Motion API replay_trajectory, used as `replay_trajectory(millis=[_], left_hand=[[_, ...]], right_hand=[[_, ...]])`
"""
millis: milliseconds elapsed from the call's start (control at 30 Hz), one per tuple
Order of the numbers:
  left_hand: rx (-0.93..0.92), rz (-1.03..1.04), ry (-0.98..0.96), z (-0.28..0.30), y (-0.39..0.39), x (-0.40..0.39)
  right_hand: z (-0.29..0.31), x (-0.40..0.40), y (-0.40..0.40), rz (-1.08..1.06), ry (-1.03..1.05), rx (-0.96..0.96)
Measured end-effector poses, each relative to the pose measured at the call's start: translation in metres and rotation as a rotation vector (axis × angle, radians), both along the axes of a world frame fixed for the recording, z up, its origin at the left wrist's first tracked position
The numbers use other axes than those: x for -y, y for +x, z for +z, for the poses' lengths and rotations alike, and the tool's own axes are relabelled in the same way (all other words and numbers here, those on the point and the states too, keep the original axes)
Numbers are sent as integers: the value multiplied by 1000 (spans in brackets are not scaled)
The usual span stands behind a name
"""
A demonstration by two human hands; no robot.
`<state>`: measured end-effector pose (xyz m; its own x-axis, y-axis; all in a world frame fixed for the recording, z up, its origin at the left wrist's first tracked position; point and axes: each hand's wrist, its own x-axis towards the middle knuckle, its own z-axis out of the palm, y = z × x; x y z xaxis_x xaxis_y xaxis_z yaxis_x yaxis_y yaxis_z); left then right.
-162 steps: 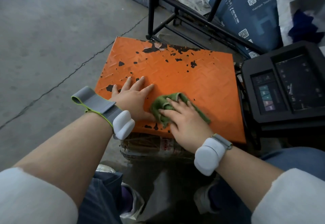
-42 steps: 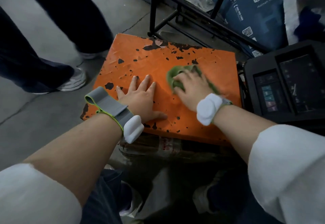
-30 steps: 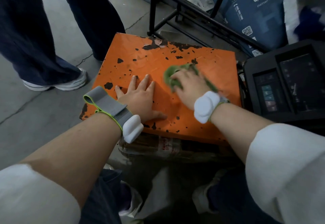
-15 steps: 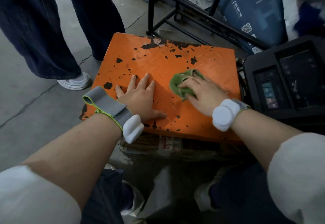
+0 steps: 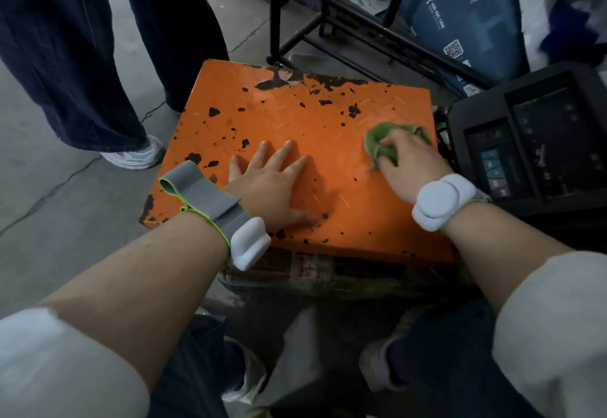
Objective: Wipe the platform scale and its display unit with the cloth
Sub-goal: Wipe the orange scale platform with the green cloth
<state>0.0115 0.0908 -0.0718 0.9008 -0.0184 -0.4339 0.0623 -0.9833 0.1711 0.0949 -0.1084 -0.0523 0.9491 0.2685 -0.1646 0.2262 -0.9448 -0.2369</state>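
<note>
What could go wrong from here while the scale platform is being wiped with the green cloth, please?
The right hand works the green cloth close to the orange platform edge beside the display unit, so the cloth might catch in that gap. Chipped paint on the platform could snag the cloth. A bystander's shoe stands close by, so a bump is possible.

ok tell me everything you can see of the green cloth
The green cloth is a small, soft rag, bunched and creased rather than spread flat. It lies on the orange platform scale, close to its right edge, beside the black display unit. The right hand presses it down, fingers curled over its near part, so only the far and left folds show. The left hand lies apart from it.
</note>
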Motion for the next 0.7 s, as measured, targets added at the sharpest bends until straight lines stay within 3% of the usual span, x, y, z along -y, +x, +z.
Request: replay_trajectory(millis=[200,367,567,700], left_hand=[[5,-14,-4,-2,2,0],[4,-26,-12,-1,2,-1],[1,-12,-34,-1,4,1],[12,-23,-16,0,3,1]], right_hand=[[-9,-13,-30,244,-91,-37],[-5,3,-1,-130,0,-32],[-13,-16,-34,142,-48,-50],[-11,1,-2,-79,29,-6]])
